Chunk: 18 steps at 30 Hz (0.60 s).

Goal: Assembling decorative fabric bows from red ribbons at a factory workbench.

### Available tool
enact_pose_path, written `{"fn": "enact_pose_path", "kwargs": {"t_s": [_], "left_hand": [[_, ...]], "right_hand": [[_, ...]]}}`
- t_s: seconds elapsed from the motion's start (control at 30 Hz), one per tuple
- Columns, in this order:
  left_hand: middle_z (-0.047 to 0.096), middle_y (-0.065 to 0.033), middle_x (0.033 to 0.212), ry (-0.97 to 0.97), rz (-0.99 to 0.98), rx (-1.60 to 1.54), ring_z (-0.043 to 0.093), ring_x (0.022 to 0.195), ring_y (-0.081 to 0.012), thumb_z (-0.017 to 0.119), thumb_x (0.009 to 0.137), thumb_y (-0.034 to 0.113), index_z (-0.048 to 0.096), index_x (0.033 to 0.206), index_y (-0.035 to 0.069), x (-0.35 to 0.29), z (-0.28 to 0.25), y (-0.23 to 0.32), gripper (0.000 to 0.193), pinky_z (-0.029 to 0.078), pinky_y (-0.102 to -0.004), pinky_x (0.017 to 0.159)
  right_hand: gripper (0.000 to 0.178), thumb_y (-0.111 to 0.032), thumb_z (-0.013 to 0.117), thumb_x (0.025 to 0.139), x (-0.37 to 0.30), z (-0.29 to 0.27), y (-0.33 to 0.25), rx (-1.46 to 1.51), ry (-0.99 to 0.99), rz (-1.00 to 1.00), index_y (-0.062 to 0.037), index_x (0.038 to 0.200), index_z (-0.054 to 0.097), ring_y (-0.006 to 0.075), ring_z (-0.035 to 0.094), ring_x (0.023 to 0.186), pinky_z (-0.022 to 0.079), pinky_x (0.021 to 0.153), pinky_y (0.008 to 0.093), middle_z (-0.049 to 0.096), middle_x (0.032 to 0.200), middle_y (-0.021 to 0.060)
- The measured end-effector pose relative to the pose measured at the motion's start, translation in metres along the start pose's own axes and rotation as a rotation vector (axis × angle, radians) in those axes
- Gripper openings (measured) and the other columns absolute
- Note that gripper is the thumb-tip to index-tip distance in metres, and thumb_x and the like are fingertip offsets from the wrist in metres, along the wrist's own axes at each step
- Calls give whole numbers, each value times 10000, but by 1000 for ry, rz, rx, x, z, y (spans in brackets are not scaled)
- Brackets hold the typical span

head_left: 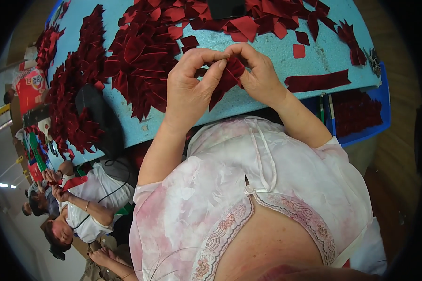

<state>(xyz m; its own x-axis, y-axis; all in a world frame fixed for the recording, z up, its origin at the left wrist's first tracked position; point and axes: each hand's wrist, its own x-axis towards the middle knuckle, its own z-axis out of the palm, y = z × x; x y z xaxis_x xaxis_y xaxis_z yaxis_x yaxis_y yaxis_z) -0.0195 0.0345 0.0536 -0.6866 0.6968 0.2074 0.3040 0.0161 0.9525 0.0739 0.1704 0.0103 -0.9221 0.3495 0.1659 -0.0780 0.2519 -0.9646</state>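
Observation:
Above the near edge of the light blue table, my left hand (192, 82) and my right hand (262, 77) meet at the fingertips. Between them is a folded piece of dark red velvet ribbon (230, 77), pinched by thumb and fingers of both hands. One end of the ribbon hangs down beneath my fingers, and the pinched spot itself is partly hidden. Left of my left hand rises a large heap of dark red velvet bows (143, 58). A flat strip of the same ribbon (318, 81) lies to the right of my right hand.
Loose red fabric pieces (241, 28) and a black object (226, 8) lie at the far side. A tied bow (351, 44) is far right, above a blue bin (385, 107) holding red ribbon pieces. A black bundle (98, 121) sits left. Co-workers (82, 206) sit beyond.

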Motion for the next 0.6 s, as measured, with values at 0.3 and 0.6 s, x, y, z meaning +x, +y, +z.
{"fn": "enact_pose_path", "kwargs": {"t_s": [0.3, 0.6], "left_hand": [[637, -52, 900, -25, 169, 174, 584, 771, -118, 664, 814, 37, 643, 973, 20, 1, -7, 4, 161, 468, -238, 656], [611, -43, 925, 198, -343, -433, 579, 783, -94, 693, 818, 80, 565, 1070, 2, -14, -7, 5, 294, 476, -222, 676]], "right_hand": [[182, -126, 538, 930, 0, 11, 4, 123, 53, -106, -21, 1077, 514, 93, 566, 884, 464, 781, 228, 594, 973, 33], [199, -182, 500, 964, 4, 16, 17, 324, 313, -166, -44, 1106, 481, 72, 556, 850, 473, 750, 212, 578, 962, 21]]}}
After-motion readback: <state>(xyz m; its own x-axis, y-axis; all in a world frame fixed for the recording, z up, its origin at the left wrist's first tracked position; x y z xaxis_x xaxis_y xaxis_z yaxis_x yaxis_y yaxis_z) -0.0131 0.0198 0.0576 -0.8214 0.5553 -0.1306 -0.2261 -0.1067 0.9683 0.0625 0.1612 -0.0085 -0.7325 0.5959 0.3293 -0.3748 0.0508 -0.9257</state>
